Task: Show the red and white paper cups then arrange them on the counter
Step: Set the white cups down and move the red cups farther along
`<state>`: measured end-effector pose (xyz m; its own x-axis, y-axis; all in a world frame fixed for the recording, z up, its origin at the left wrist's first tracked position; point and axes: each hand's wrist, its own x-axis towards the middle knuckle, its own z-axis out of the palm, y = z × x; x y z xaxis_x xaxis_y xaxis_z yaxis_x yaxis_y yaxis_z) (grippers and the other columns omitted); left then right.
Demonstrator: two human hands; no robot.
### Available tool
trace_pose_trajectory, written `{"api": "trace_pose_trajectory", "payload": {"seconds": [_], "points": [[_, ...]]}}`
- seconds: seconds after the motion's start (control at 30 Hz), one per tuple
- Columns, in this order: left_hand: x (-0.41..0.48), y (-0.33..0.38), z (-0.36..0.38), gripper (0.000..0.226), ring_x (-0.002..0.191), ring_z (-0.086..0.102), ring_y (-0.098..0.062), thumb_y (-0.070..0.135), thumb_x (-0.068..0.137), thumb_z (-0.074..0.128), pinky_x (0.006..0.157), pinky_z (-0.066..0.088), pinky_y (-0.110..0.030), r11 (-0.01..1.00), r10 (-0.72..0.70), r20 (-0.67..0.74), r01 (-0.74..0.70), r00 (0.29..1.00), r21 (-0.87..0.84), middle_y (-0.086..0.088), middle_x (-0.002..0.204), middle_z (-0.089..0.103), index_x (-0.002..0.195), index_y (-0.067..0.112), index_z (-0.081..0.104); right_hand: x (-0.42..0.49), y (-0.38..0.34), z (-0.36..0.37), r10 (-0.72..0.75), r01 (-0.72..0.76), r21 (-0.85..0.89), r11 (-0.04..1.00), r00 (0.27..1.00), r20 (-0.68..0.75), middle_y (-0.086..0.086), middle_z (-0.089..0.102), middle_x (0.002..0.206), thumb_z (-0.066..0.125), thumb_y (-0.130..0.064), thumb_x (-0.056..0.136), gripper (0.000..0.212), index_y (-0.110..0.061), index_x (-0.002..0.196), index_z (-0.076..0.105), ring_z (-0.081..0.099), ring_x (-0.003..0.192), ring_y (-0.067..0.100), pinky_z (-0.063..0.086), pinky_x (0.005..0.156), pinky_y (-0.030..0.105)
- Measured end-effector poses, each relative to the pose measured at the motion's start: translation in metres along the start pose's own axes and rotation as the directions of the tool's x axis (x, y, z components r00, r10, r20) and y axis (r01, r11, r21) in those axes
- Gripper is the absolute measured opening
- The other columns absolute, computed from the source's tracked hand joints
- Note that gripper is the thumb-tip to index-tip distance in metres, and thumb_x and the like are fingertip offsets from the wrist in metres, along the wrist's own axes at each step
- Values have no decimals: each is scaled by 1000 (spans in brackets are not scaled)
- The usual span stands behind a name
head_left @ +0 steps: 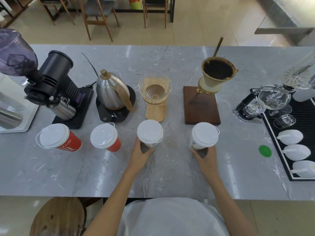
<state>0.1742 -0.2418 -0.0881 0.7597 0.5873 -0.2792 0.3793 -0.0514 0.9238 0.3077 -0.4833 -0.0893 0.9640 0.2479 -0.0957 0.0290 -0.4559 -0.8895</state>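
Two red paper cups with white lids stand on the grey marble counter (170, 176): one red cup (68, 142) at far left, a second red cup (110, 140) to its right. Two white paper cups with white lids stand further right. My left hand (140, 155) wraps the base of the middle white cup (150, 133). My right hand (207, 157) wraps the base of the right white cup (203, 135). Both white cups appear to rest on the counter, upright.
Behind the cups stand a black grinder (56, 86), a steel kettle on a scale (112, 92), a glass dripper on a wooden stand (155, 94) and a ceramic dripper on a dark wooden base (201, 104). A black mat with glassware and white scoops (300, 133) lies right, near a green lid (265, 151).
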Motion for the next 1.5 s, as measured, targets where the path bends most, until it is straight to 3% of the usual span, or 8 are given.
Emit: {"api": "trace_pose_trajectory", "payload": {"seconds": [0.27,0.4,0.63,0.8,0.97,1.13,1.3,1.5], "points": [[-18,-8,-13,78,145,24,-9,6,91,61,116,21,-31,997,45,-14,-44,999,65,6,161,26,154,27,20,-35,5,-3,-5,10,-114,993,999,42,6,32,153,61,-7,91,73,-15,151,22,31,138,17,27,112,33],[-39,-25,-27,63,139,26,1,7,97,52,116,24,-28,986,41,33,-46,999,161,17,154,28,152,28,27,-53,5,7,-6,8,-236,972,1000,11,20,34,152,53,-4,94,58,-3,147,30,29,141,33,26,117,47],[-54,-40,-49,50,145,27,-15,-2,95,46,119,23,-34,863,211,244,-297,947,408,-2,156,37,141,15,50,-65,-7,33,45,-59,-465,883,998,-40,22,28,156,42,4,93,55,3,146,31,13,145,39,12,118,45],[-65,-49,-80,50,146,27,-23,-8,91,48,120,15,-32,747,314,343,-454,885,486,-6,153,43,136,9,56,-84,-28,56,181,-159,-542,825,983,-12,18,26,157,57,-8,89,62,-2,145,33,13,142,43,13,115,47],[-83,-71,-146,45,141,38,-18,-7,89,52,118,24,-33,764,289,267,-389,919,514,-1,143,55,128,13,64,-131,-60,107,110,-29,-562,826,988,110,9,44,150,54,-17,89,49,-12,138,50,27,141,34,23,111,53],[-90,-92,-220,38,131,49,-34,-9,84,60,108,39,-54,738,276,145,-306,950,602,-14,132,63,119,5,69,-184,-93,182,20,132,-521,843,961,277,5,39,153,57,-16,92,45,-19,136,52,18,147,28,2,116,56],[-90,-102,-251,39,139,36,-41,17,95,42,116,21,-56,682,252,129,-271,959,680,-11,140,55,129,9,60,-198,-105,215,69,95,-570,816,963,259,4,28,159,53,-21,94,49,-23,142,42,8,149,32,2,116,59],[-97,-103,-247,44,145,24,-43,19,95,51,118,12,-59,635,244,186,-302,952,711,-14,149,45,138,8,50,-209,-95,218,75,110,-688,718,969,234,-2,14,163,45,-33,98,57,-27,151,25,0,150,25,-2,116,58]]}}
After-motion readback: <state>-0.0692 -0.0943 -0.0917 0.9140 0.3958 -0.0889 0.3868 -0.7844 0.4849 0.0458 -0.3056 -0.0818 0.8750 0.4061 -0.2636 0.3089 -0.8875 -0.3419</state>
